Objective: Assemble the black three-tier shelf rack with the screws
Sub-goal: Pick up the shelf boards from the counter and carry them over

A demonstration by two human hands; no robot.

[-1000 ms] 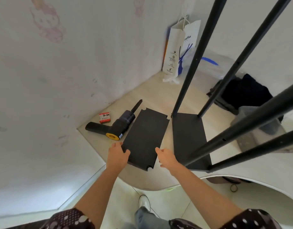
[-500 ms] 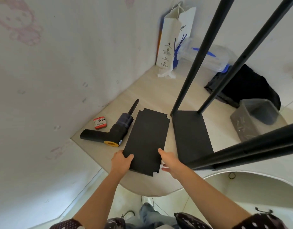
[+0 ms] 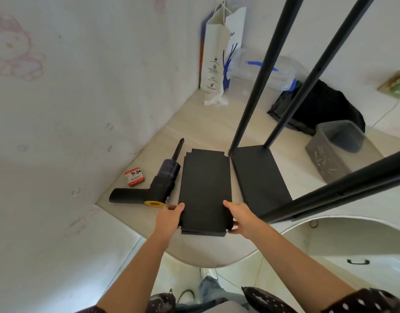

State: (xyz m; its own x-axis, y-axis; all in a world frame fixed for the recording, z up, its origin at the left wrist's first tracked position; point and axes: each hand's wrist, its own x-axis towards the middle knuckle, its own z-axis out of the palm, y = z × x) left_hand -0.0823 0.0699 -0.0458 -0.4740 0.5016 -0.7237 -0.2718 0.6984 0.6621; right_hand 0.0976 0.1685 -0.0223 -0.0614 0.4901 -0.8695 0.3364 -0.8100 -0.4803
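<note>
A loose black shelf panel (image 3: 204, 188) with notched corners lies on the pale table (image 3: 208, 123). My left hand (image 3: 168, 219) grips its near left corner, thumb on top. My right hand (image 3: 240, 219) grips its near right corner. The near edge looks slightly raised off the table. To the right stands the partly built rack: a black base shelf (image 3: 260, 179) with black poles (image 3: 257, 86) rising toward me. A grey tub (image 3: 330, 152) holding screws sits further right. A black electric screwdriver (image 3: 158, 186) with a yellow end lies left of the panel.
A small red and white box (image 3: 134, 176) lies by the wall. A white paper bag (image 3: 219, 55), a clear plastic container (image 3: 269, 73) and a black cloth (image 3: 318, 107) fill the far corner. The wall closes in on the left; the table's curved edge is just below my hands.
Both hands slid down to the panel's near corners and closed on them. The panel now lies squarer to me, its near end drawn toward the table edge.
</note>
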